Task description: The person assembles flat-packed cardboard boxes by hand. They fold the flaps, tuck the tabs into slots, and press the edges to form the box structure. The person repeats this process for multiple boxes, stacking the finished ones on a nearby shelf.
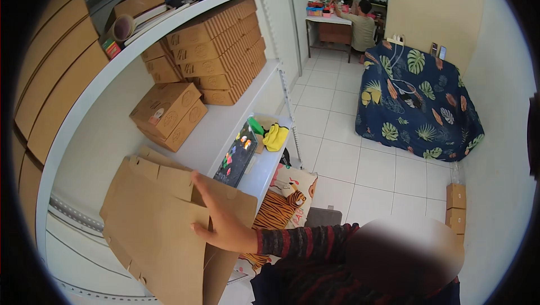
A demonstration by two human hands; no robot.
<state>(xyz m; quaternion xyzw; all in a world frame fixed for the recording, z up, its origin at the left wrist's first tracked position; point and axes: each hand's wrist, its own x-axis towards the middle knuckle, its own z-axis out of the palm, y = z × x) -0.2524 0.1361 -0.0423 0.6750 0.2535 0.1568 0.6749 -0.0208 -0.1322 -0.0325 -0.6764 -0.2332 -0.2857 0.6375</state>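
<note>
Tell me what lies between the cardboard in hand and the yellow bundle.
In the head view, a dark panel with bright coloured shapes, then a small brown piece, lie between the cardboard and the yellow bundle.

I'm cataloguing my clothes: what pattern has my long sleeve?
Your long sleeve has black, grey and red stripes; head view.

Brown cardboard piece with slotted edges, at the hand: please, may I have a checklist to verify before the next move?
1. Bare right hand at the brown cardboard piece with slotted edges: ok, thumb and fingers spread over it.
2. Firm grip: cannot tell from this view.
3. Left hand supporting: cannot tell, not in view.
4. Cardboard piece fully closed: not ok, an opening shows between its panels.
5. Two nearest brown cardboard boxes stacked: ok, one rests on the other.
6. Cardboard piece apart from these boxes: cannot tell, they look close.
</note>
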